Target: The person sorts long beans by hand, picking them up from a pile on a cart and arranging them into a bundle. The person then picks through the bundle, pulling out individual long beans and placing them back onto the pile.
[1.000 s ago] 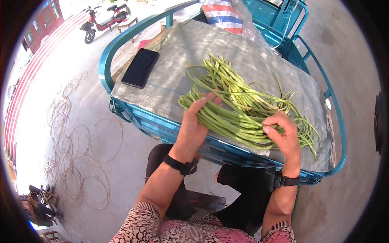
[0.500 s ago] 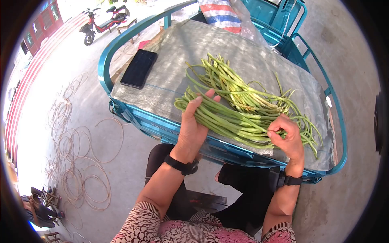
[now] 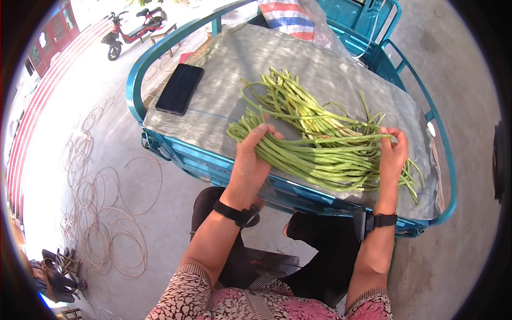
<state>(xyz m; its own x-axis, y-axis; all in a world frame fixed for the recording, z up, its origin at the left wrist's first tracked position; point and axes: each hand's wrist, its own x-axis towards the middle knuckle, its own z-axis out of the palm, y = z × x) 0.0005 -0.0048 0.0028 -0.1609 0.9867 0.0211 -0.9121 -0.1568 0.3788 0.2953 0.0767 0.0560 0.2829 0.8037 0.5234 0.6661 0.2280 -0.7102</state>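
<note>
The left hand (image 3: 250, 162) clasps green beans (image 3: 314, 162) while the right hand (image 3: 393, 153) pinches one's end (a dark-screened phone (image 3: 180, 89) lies apart).

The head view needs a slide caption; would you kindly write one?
Hands holding beans over a grey sheet, with a phone lying to the left.

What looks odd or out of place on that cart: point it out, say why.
The black phone lies on the grey sheet that holds the vegetables, which seems out of place. In the farther pile of beans, some pods appear yellowish-brown, unlike the greener bunch in the left hand. Nothing looks spilled.
</note>
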